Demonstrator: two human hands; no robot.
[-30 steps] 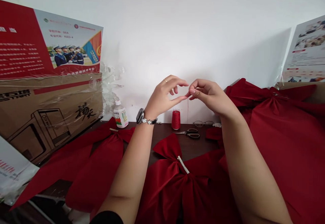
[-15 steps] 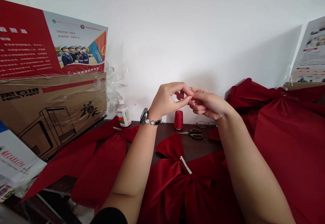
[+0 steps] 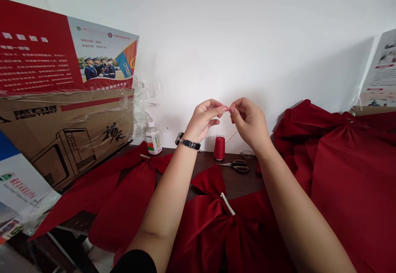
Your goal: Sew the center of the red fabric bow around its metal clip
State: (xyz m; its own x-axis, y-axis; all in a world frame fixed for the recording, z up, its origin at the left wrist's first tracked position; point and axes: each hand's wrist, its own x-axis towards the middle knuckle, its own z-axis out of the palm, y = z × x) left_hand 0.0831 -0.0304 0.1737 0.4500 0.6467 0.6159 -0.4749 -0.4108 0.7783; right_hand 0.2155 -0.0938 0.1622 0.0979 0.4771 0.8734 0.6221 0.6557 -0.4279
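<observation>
My left hand (image 3: 208,118) and my right hand (image 3: 249,120) are raised in front of the wall, their fingertips meeting. Each one pinches with thumb and forefinger. What sits between the left fingertips is too small to make out. Below the right hand a fine thread (image 3: 232,136) slants down. Under the hands stands a spool of red thread (image 3: 219,149), with thin needle-like pins sticking up from its top. Scissors (image 3: 238,165) lie just in front of it. Closest to me is a red fabric bow (image 3: 213,219) with a pale strip (image 3: 227,204) across its gathered middle.
More red bows lie at the left (image 3: 130,198) and in a pile at the right (image 3: 346,161). A white bottle (image 3: 153,139) stands at the back of the dark table (image 3: 230,182), and glasses (image 3: 247,154) lie behind the scissors. A large cardboard box (image 3: 89,128) fills the left side.
My hands have drawn slightly apart, and the right one has turned so its back faces me. The left wrist has rotated. The view has shifted a little to the left.
</observation>
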